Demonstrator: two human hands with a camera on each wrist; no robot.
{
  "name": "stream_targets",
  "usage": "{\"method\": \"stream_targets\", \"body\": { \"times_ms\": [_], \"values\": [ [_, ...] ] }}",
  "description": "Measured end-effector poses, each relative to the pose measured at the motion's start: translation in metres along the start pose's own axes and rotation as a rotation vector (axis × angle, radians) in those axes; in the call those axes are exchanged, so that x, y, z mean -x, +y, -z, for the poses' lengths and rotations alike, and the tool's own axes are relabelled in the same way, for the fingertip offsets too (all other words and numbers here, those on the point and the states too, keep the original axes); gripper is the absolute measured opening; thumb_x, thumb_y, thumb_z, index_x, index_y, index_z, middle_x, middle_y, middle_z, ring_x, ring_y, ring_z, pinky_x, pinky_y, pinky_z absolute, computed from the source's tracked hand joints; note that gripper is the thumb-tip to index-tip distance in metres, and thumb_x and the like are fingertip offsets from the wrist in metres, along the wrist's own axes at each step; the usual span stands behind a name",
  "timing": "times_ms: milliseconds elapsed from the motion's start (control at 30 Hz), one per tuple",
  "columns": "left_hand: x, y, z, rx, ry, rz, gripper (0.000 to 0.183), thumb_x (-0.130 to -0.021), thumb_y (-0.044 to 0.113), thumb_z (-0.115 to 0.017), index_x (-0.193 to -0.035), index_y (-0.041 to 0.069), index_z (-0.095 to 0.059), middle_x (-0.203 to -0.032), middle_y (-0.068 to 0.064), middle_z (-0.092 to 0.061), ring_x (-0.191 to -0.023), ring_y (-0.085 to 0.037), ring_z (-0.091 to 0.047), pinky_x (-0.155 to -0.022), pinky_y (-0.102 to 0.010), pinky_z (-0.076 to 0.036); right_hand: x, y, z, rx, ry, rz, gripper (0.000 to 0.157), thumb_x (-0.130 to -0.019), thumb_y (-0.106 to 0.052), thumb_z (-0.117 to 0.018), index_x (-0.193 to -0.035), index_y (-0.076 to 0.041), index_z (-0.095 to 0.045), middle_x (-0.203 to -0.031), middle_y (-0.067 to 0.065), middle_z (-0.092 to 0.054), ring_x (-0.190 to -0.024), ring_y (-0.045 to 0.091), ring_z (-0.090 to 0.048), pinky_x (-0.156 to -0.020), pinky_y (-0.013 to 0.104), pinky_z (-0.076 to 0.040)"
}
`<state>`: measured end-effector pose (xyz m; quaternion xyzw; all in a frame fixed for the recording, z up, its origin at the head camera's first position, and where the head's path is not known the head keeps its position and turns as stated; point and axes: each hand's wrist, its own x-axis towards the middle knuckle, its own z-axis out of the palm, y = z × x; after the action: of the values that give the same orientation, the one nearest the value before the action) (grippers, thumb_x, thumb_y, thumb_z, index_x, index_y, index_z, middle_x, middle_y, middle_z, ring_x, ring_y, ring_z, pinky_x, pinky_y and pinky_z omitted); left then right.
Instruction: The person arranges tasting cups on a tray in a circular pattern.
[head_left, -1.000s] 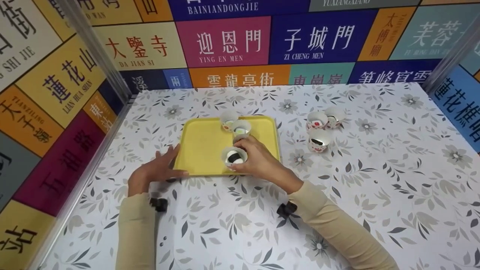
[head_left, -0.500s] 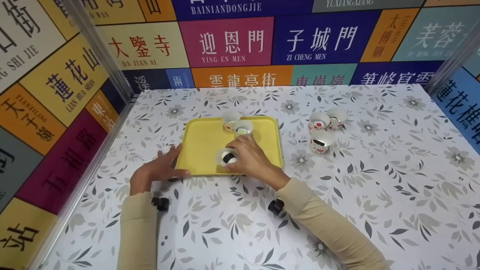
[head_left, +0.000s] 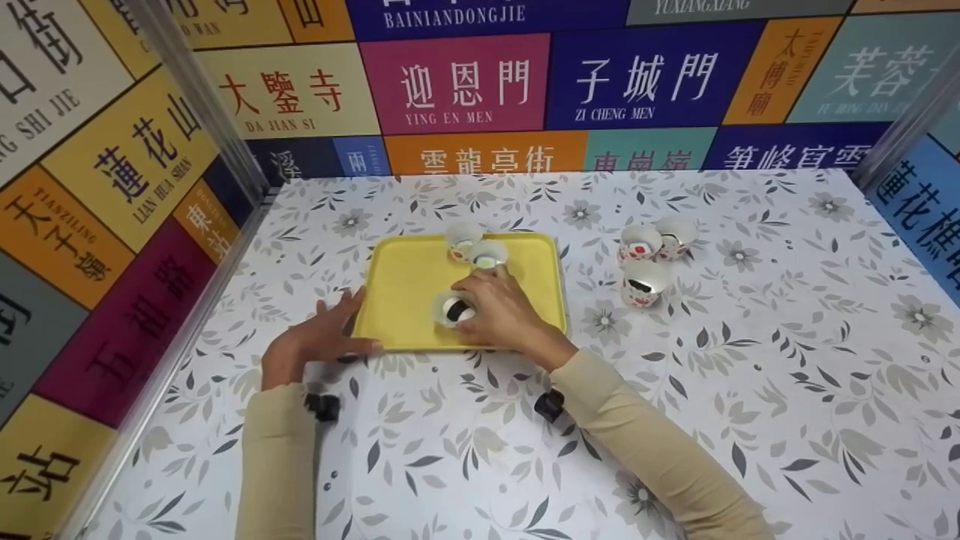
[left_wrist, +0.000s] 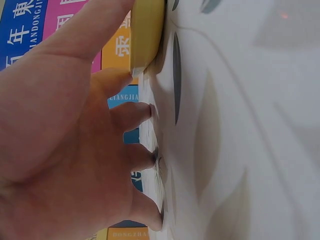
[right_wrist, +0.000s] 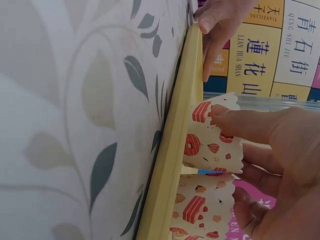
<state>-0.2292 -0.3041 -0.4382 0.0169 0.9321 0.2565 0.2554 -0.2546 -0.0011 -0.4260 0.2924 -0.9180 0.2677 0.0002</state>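
Observation:
My right hand pinches a paper baking cup printed with cakes, thumb on its near side. Inside it sits a white piece with a black band, like a rice ball wrapped in seaweed. That cup stands at the front middle of the yellow tray. A second printed cup is close beside it, by the curled fingers, in the right wrist view. My left hand rests at the tray's front left corner, thumb at the rim and the other fingers spread down to the table.
Two more cups with food pieces stand at the tray's back. Right of the tray, three cups are grouped on the flower-patterned tablecloth. Panels with large lettering wall the table at the back and sides.
My right hand has shifted the cup with the black-banded piece a little to the left on the tray, then stayed nearly still. The left hand keeps its place at the tray corner.

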Motion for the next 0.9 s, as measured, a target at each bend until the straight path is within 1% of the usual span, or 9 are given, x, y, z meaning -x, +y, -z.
{"method": "stream_targets", "body": {
  "times_ms": [200, 367, 467, 533, 633, 700, 800, 900],
  "values": [
    [0.0, 0.001, -0.002, 0.006, 0.004, -0.002, 0.116, -0.079, 0.067, -0.071, -0.161, 0.034, 0.004, -0.17, -0.007, 0.012, -0.152, -0.044, 0.022, -0.118, -0.072, 0.004, 0.0, 0.002, 0.001, -0.01, -0.035, -0.043, 0.065, -0.077, -0.024, -0.086, -0.135, -0.007, -0.062, -0.136, 0.011, -0.064, -0.122, 0.032, -0.046, -0.11, 0.045, -0.035],
    [-0.001, 0.002, -0.003, 0.014, 0.005, 0.004, 0.115, -0.08, 0.064, -0.073, -0.161, 0.035, 0.005, -0.17, -0.006, 0.012, -0.152, -0.043, 0.022, -0.119, -0.072, 0.003, 0.002, 0.006, 0.002, -0.035, -0.02, -0.033, 0.071, -0.077, -0.026, -0.087, -0.139, -0.008, -0.058, -0.142, 0.011, -0.061, -0.126, 0.034, -0.045, -0.112, 0.048, -0.034],
    [-0.002, 0.002, -0.004, 0.021, 0.001, 0.017, 0.115, -0.081, 0.062, -0.073, -0.16, 0.037, 0.005, -0.17, -0.005, 0.012, -0.153, -0.042, 0.022, -0.119, -0.071, 0.003, 0.005, 0.009, 0.005, -0.077, 0.0, -0.018, 0.075, -0.076, -0.03, -0.088, -0.14, -0.008, -0.057, -0.138, 0.011, -0.063, -0.124, 0.033, -0.046, -0.111, 0.049, -0.035],
    [-0.003, 0.002, -0.003, 0.023, -0.001, 0.025, 0.115, -0.08, 0.063, -0.073, -0.16, 0.038, 0.006, -0.17, -0.004, 0.012, -0.153, -0.041, 0.022, -0.119, -0.071, 0.004, 0.007, 0.011, 0.008, -0.121, 0.006, -0.028, 0.075, -0.076, -0.03, -0.088, -0.141, -0.009, -0.057, -0.137, 0.01, -0.063, -0.126, 0.031, -0.045, -0.111, 0.048, -0.035],
    [-0.003, 0.002, -0.003, 0.027, -0.003, 0.032, 0.116, -0.079, 0.064, -0.073, -0.16, 0.04, 0.006, -0.17, -0.002, 0.012, -0.153, -0.04, 0.022, -0.119, -0.071, 0.005, 0.012, 0.015, 0.013, -0.194, 0.009, -0.045, 0.072, -0.077, -0.028, -0.088, -0.14, -0.01, -0.058, -0.136, 0.008, -0.063, -0.13, 0.029, -0.043, -0.113, 0.047, -0.037],
    [-0.003, 0.001, -0.002, 0.027, -0.004, 0.032, 0.117, -0.078, 0.065, -0.073, -0.159, 0.04, 0.007, -0.17, -0.003, 0.013, -0.153, -0.041, 0.023, -0.119, -0.072, 0.006, 0.016, 0.017, 0.015, -0.233, 0.012, -0.051, 0.069, -0.078, -0.025, -0.087, -0.139, -0.01, -0.058, -0.141, 0.007, -0.06, -0.134, 0.029, -0.042, -0.114, 0.046, -0.038],
    [-0.003, 0.0, -0.001, 0.023, -0.003, 0.025, 0.118, -0.078, 0.066, -0.073, -0.16, 0.039, 0.007, -0.17, -0.004, 0.014, -0.152, -0.042, 0.023, -0.118, -0.073, 0.006, 0.02, 0.02, 0.019, -0.265, 0.029, -0.031, 0.063, -0.08, -0.02, -0.085, -0.137, -0.01, -0.06, -0.142, 0.007, -0.059, -0.134, 0.03, -0.043, -0.114, 0.046, -0.04],
    [-0.003, -0.002, -0.001, 0.02, -0.002, 0.015, 0.118, -0.078, 0.065, -0.073, -0.16, 0.037, 0.007, -0.17, -0.004, 0.014, -0.152, -0.042, 0.023, -0.118, -0.072, 0.006, 0.024, 0.023, 0.022, -0.294, 0.054, -0.014, 0.057, -0.081, -0.017, -0.084, -0.134, -0.012, -0.063, -0.14, 0.005, -0.061, -0.132, 0.029, -0.045, -0.112, 0.046, -0.041]
  ]
}}
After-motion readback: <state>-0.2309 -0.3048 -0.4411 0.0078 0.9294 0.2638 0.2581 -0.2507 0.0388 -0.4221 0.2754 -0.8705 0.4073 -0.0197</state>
